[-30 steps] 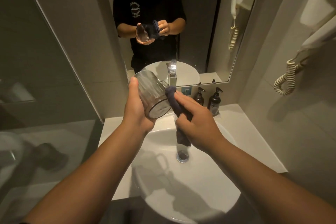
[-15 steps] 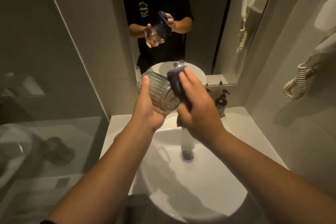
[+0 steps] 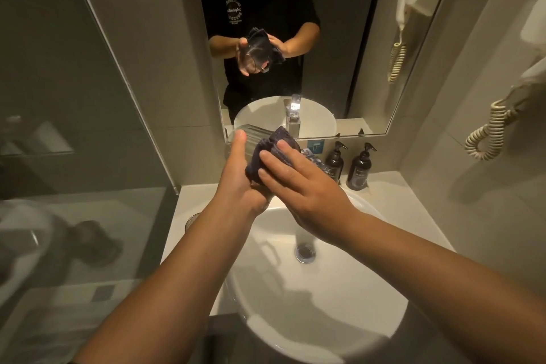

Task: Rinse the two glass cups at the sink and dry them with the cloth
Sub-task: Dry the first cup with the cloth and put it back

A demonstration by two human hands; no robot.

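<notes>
My left hand (image 3: 239, 177) grips a ribbed glass cup (image 3: 252, 134) from the left, held above the back rim of the white sink (image 3: 339, 304). My right hand (image 3: 298, 183) presses a dark cloth (image 3: 273, 151) against the cup's right side and mouth, so most of the cup is hidden. A second glass cup (image 3: 192, 220) stands on the counter at the left of the sink, partly behind my left forearm.
The chrome faucet (image 3: 294, 124) rises behind my hands, under a wall mirror (image 3: 339, 38) that reflects me. Two dark pump bottles (image 3: 359, 168) stand at the back right of the counter. A hair dryer's coiled cord (image 3: 487, 133) hangs on the right wall. A glass partition (image 3: 88, 127) stands on the left.
My right hand has wrapped the cloth further over the cup's mouth and side, and the cup has turned in my left hand. Both hands stay above the sink's back rim.
</notes>
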